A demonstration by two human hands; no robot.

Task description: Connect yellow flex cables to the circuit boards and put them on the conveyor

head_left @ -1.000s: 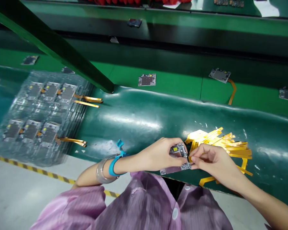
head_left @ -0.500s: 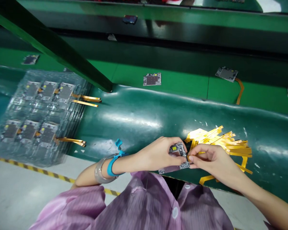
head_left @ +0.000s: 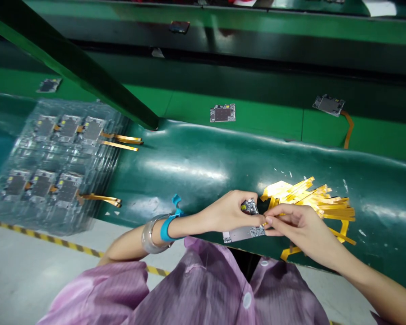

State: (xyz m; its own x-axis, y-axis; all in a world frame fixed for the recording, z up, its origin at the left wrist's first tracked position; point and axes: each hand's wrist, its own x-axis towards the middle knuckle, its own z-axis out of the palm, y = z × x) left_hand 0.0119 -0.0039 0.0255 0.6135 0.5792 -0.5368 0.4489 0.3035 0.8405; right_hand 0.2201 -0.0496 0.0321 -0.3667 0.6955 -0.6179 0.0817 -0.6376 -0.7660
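Observation:
My left hand [head_left: 232, 210] grips a circuit board [head_left: 242, 234] by its edges, thumb across the top and fingers curled round the far side, so part of the board is covered. At the board's right edge, my right hand [head_left: 292, 223] pinches thumb against fingertips. A small orange sliver shows at the fingertips, the end of a flex ribbon cable whose length is mostly hidden by the hand. The thumbs of both hands almost meet there. Just beyond my right hand lies a loose pile of yellow-orange flex cables [head_left: 311, 198] on the green mat [head_left: 189, 167].
To the left is a stack of clear plastic trays [head_left: 50, 155] bearing boards with cables sticking out. A green post [head_left: 104, 90] slants across the left. Behind the mat runs a green conveyor belt [head_left: 267, 119], carrying a board [head_left: 222, 113] and a board with a cable [head_left: 329, 104].
The boards on the near belt have shifted right, while one on the far belt moved slightly left. My left thumb has slid up to the right fingertips, and the held board's tilt changed a little.

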